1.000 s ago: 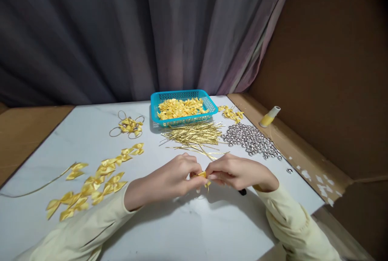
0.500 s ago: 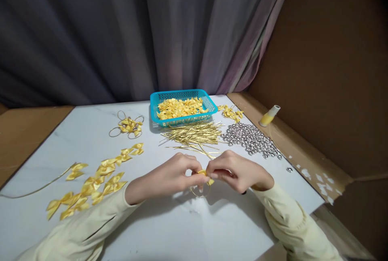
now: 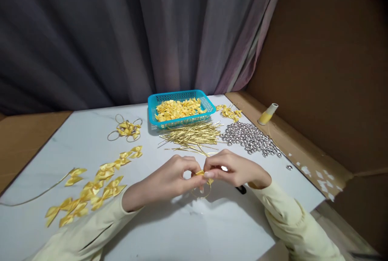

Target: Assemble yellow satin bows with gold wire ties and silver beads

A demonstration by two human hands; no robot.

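My left hand (image 3: 169,180) and my right hand (image 3: 235,168) meet over the white table (image 3: 194,224), fingertips pinched together on one small yellow ribbon bow (image 3: 202,174). A thin gold wire loop (image 3: 202,191) hangs below the bow, just above the tabletop. Both hands are closed in a pinch. Just beyond them lies a pile of gold wire ties (image 3: 192,135). A heap of silver beads (image 3: 250,138) lies to the right of it.
A blue basket (image 3: 181,108) of yellow bows stands at the back. Loose bows (image 3: 91,190) spread at the left, a finished cluster with wire loops (image 3: 125,128) behind them. A small yellow-and-white bottle (image 3: 267,114) lies on the brown ledge at right. A dark curtain hangs behind.
The gold wire loop has appeared hanging under the bow. Both hands have stayed pinched on the bow and shifted slightly away from me; the view has tilted a little.
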